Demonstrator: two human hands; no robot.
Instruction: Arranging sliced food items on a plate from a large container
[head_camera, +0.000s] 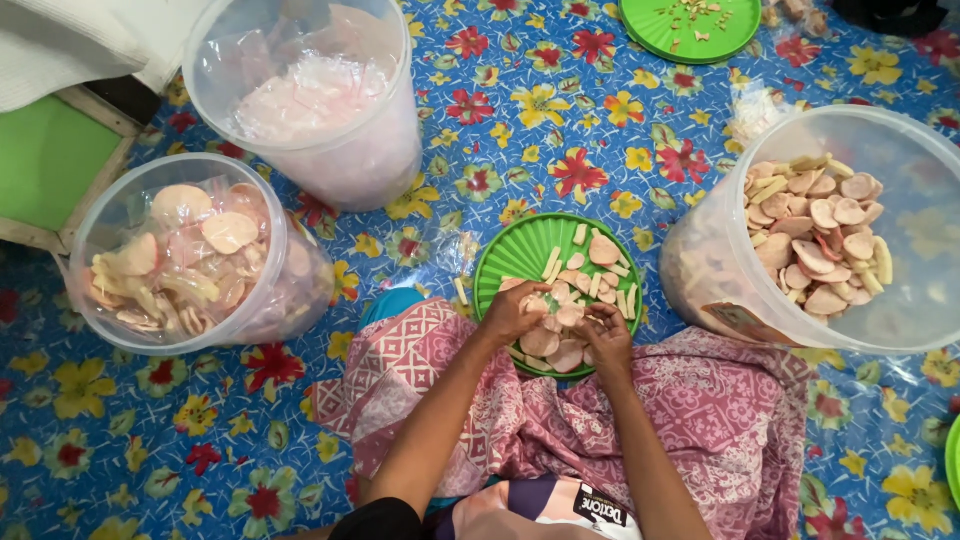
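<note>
A green round tray (520, 250) lies on the flowered mat just beyond my knees, holding a heap of pale pink round crackers (565, 345) and yellow stick crackers (552, 262). My left hand (512, 312) rests on the tray's near left side, fingers curled over crackers. Over the near middle of the heap, my right hand (608, 332) pinches a cracker between its fingertips. Both forearms reach over my pink patterned skirt (720, 400).
Three clear plastic tubs ring the tray: one at the right (900, 310) with loose crackers, one at the left (120, 330) with bagged crackers, one at the far left (350, 160) with clear bags. A second green tray (650, 30) lies at the far edge.
</note>
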